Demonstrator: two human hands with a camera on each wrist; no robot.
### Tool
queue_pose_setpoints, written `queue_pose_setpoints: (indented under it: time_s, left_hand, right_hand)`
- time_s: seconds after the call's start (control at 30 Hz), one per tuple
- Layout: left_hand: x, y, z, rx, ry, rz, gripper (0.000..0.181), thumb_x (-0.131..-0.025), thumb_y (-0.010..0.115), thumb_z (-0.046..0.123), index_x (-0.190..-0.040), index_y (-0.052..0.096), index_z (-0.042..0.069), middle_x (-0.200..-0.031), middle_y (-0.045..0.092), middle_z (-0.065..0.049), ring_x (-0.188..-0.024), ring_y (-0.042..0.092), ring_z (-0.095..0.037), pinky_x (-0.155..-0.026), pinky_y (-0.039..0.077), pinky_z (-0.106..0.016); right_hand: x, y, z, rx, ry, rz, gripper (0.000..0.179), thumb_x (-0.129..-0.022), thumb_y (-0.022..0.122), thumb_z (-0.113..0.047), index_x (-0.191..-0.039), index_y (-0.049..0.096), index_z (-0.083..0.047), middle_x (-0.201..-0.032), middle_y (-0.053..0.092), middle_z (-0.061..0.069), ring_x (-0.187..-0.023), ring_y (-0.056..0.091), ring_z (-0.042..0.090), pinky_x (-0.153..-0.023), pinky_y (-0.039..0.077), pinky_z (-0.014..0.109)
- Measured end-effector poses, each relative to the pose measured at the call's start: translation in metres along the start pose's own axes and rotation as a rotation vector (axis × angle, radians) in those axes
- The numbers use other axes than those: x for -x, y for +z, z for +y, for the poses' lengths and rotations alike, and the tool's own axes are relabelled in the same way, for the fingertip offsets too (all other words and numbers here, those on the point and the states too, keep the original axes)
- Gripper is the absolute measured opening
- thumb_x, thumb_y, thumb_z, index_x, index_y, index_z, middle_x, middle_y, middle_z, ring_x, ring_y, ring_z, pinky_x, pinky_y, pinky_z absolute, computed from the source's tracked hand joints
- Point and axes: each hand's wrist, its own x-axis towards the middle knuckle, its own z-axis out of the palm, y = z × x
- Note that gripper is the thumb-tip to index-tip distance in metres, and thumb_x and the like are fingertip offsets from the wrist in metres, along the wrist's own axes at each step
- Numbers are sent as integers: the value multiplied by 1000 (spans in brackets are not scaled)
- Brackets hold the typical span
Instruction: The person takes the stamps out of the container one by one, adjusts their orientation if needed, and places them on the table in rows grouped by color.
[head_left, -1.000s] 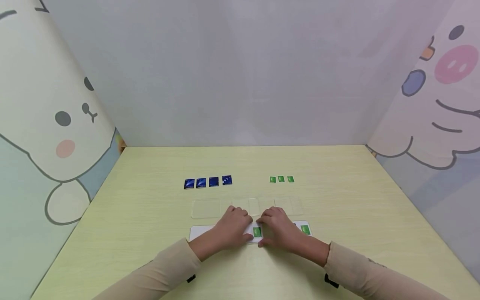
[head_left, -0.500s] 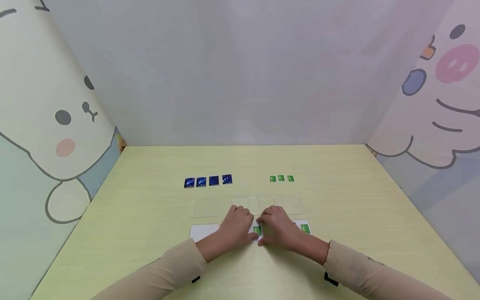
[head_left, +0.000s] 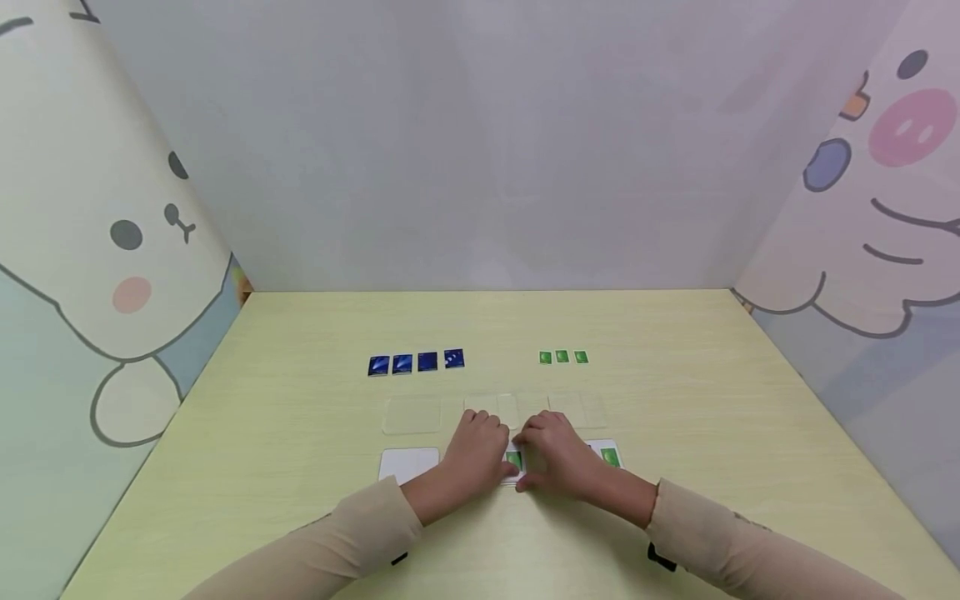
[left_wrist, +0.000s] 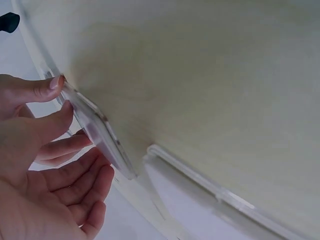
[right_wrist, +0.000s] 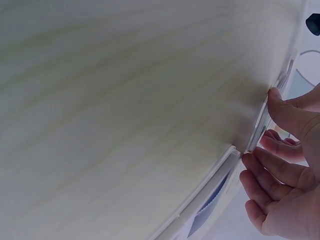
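Observation:
In the head view, my left hand (head_left: 471,454) and right hand (head_left: 557,452) hold the middle flat clear-edged box (head_left: 513,471) from its two sides, with a green card (head_left: 513,458) showing on it. Each thumb lies at the near edge and the fingers reach toward the far edge; the palms hide most of the box. In the left wrist view, the thumb and fingers pinch the box (left_wrist: 97,132), which lies on the table. A similar white box (head_left: 408,465) lies left of it. To the right, another box with a green card (head_left: 611,457) is partly covered by my right hand.
Several dark blue cards (head_left: 427,361) lie in a row at the back left. Three small green cards (head_left: 562,356) lie at the back right. Transparent lids (head_left: 412,415) rest flat behind the boxes. Wall fabric surrounds the table (head_left: 300,400) on the far and side edges.
The left hand and forearm have shifted slightly right, uncovering the right edge of the left white box and covering more of the middle box. The right hand stays nearly in place.

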Motion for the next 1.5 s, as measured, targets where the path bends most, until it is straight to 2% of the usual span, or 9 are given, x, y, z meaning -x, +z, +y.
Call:
queue_pose_setpoints:
  time_s: [0.13, 0.37, 0.6, 0.93, 1.3, 1.5]
  left_hand:
    - [-1, 1, -1, 9, -10, 4, 40, -78, 74, 48, -95, 71, 12, -81, 64, 2, -78, 51, -14, -84, 41, -31]
    - [-3, -1, -5, 83, -15, 4, 33, -78, 77, 41, -90, 71, 11, -76, 63, 1, -72, 49, -14, -79, 41, -31]
    - [-4, -8, -8, 184, -46, -49, 27, -78, 79, 33, -90, 73, 10, -79, 66, 0, -75, 52, -15, -82, 40, -33]
    - [-9, -8, -12, 224, -56, -95, 22, -78, 80, 28, -92, 73, 13, -81, 68, 2, -76, 53, -14, -84, 39, -34]
    - [-15, -16, -20, 226, -24, -73, 11, -76, 78, 16, -80, 69, 14, -74, 66, 4, -70, 52, -11, -77, 36, -30]
    - [-17, -18, -25, 334, -24, -108, 7, -78, 75, 11, -76, 69, 12, -70, 64, 5, -68, 51, -10, -78, 36, -30]
  right_hand:
    - [0, -1, 0, -13, 4, -6, 54, -62, 89, -38, -102, 71, -6, -97, 69, 2, -94, 56, 17, -97, 43, 44]
    - [0, -1, -1, -19, 3, -5, 54, -63, 89, -37, -103, 71, -6, -97, 68, 2, -94, 55, 16, -96, 43, 44]
    - [0, 1, 0, -20, 4, -5, 55, -62, 89, -38, -102, 71, -6, -97, 69, 2, -95, 56, 17, -97, 43, 44]
    - [-1, 2, 2, -24, 6, -9, 55, -62, 89, -38, -102, 71, -6, -97, 69, 2, -94, 56, 16, -96, 43, 44]
    - [1, 2, 0, -3, -9, 2, 55, -62, 89, -39, -102, 71, -6, -98, 68, 1, -96, 56, 17, -97, 43, 43]
    - [1, 1, -1, 31, -10, 0, 55, -63, 89, -39, -103, 71, -6, -98, 67, 2, -94, 55, 16, -96, 44, 42]
